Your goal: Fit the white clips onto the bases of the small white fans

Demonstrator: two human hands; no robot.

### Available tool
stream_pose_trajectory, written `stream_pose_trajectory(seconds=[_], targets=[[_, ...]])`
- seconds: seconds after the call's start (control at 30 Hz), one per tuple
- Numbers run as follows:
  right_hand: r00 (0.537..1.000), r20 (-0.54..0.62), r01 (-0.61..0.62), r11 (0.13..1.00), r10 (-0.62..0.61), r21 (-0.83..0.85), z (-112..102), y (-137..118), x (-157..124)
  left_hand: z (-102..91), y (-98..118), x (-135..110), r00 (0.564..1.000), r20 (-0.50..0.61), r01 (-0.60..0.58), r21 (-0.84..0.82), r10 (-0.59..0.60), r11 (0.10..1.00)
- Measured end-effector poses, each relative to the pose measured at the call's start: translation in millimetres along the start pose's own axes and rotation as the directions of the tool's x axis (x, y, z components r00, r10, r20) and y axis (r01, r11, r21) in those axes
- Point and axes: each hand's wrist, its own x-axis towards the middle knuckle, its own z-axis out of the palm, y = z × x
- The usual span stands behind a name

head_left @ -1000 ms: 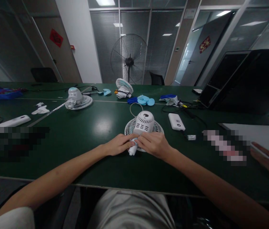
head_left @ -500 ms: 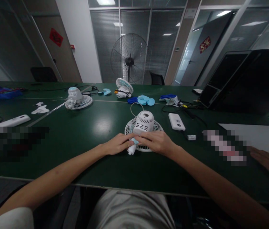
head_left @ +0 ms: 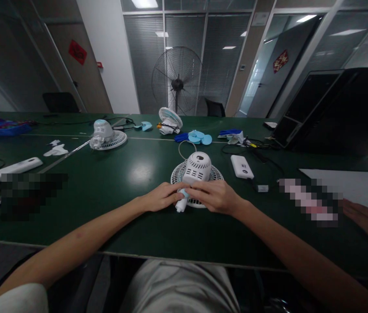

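Note:
A small white fan (head_left: 198, 167) lies face down on the green table, its round slotted motor housing up and its grille flat beneath. From its near side a white stem (head_left: 180, 206) with a light-blue part (head_left: 184, 192) points toward me. My left hand (head_left: 161, 198) is closed on the stem from the left, thumb and fingers at the blue part. My right hand (head_left: 218, 196) comes in from the right with its fingers closed on the same joint. The fingertips nearly meet and cover part of the joint.
Two more small fans, one face down (head_left: 102, 134) and one tilted up (head_left: 170, 121), stand farther back. Light-blue fan blades (head_left: 200, 137) and blue-white gloves (head_left: 232, 135) lie beyond. A white power bank (head_left: 241, 167) is to the right. Another person's hand (head_left: 364, 217) rests at far right.
Almost nothing differs. The view has shifted very slightly, and both hands stay at the fan's stem, with the stem's end a touch farther right.

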Motion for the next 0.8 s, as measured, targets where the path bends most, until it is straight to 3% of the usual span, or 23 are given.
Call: stream_pose_trajectory(seconds=[0.2, 0.4, 0.57, 0.7, 0.77, 0.8], targets=[[0.998, -0.064, 0.0, 0.997, -0.005, -0.075, 2, 0, 5, -0.8, 3, 0, 1.0, 0.001, 0.007, 0.019, -0.007, 1.0], [0.98, -0.12, -0.178, 0.967, 0.158, -0.181, 8, -21, 19, 2.8, 6, 2, 0.999, -0.007, 0.033, 0.053, -0.033, 0.998], [0.963, -0.083, -0.265, 0.954, 0.255, -0.138, 5, -24, 23, 2.3, 5, 1, 0.994, -0.087, 0.069, 0.059, -0.063, 0.996], [0.937, -0.276, -0.226, 0.974, 0.215, -0.009, -18, -17, 18, -5.5, -6, 0, 0.982, -0.161, 0.112, 0.059, -0.102, 0.992], [0.91, -0.378, -0.168, 0.985, 0.173, 0.046, -47, -25, 5, -11.7, -15, 0, 0.973, -0.194, 0.143, 0.065, -0.128, 0.988], [0.914, -0.365, -0.168, 0.984, 0.179, 0.061, -65, -34, -6, -15.5, -21, 0, 0.967, -0.211, 0.164, 0.07, -0.146, 0.984]])
